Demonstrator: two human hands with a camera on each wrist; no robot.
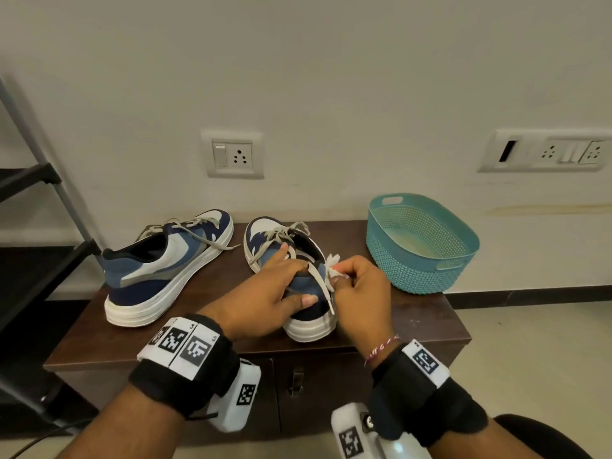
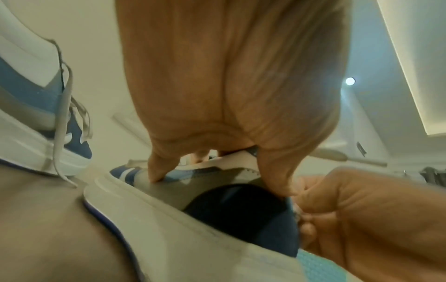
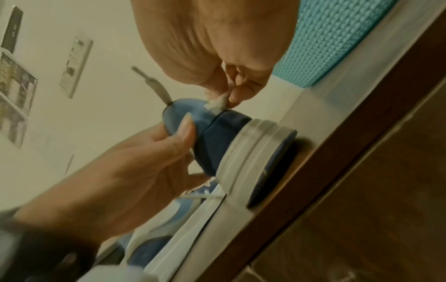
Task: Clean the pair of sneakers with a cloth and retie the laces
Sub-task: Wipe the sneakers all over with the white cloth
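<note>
Two blue, grey and white sneakers stand on a dark wooden cabinet top (image 1: pixel 427 313). The left sneaker (image 1: pixel 159 270) stands alone with loose laces. My left hand (image 1: pixel 271 293) grips the right sneaker (image 1: pixel 308 323) around its heel collar, thumb on the heel and fingers over the opening. My right hand (image 1: pixel 357 286) pinches a small white cloth (image 1: pixel 334 266) against the sneaker's outer side near the collar. In the right wrist view the cloth (image 3: pixel 217 104) touches the blue upper (image 3: pixel 190 110) just above the heel. A loose lace (image 1: pixel 323 286) hangs down by the cloth.
A teal perforated basket (image 1: pixel 420 243) sits on the cabinet's right end, close to my right hand. Behind are a wall with a socket plate (image 1: pixel 233 155) and a wider switch panel (image 1: pixel 543 150). A dark metal rack (image 1: pixel 36 200) stands at the left.
</note>
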